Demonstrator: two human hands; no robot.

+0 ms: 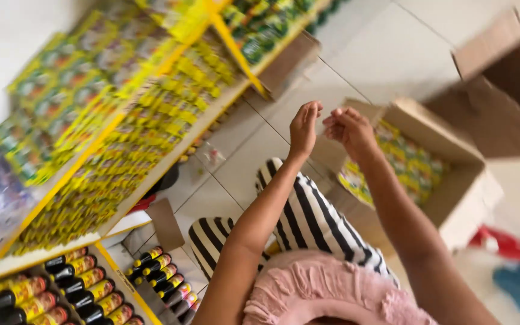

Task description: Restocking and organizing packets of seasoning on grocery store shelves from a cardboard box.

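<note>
The person sat low on the pale tiled floor, knees up in black-and-white striped trousers with a pink frayed cloth across the lap. Both bare arms were stretched out ahead, and the two hands met in the air above the tiles. The left hand was raised with its fingers together and curled slightly at the tips; the right hand, just beside it at three o'clock, had its fingers bent inward toward the left. The fingertips came very close, nearly touching, but the blur kept me from telling whether anything thin was pinched between them, or whether either hand gripped at all.

Directly beyond and below the right hand, toward four o'clock, stood an open brown cardboard box with its flaps spread, packed with small yellow and green sachets. A second, larger brown cardboard carton stood well apart at one o'clock from the hands.

At nine o'clock from the hands ran a yellow-edged shop shelf, loaded with rows of yellow packets. On the tier under it, at seven o'clock, lay dark sauce bottles with red and yellow labels, and more of the same bottles sat in a small open carton on the floor near the striped knee.
</note>
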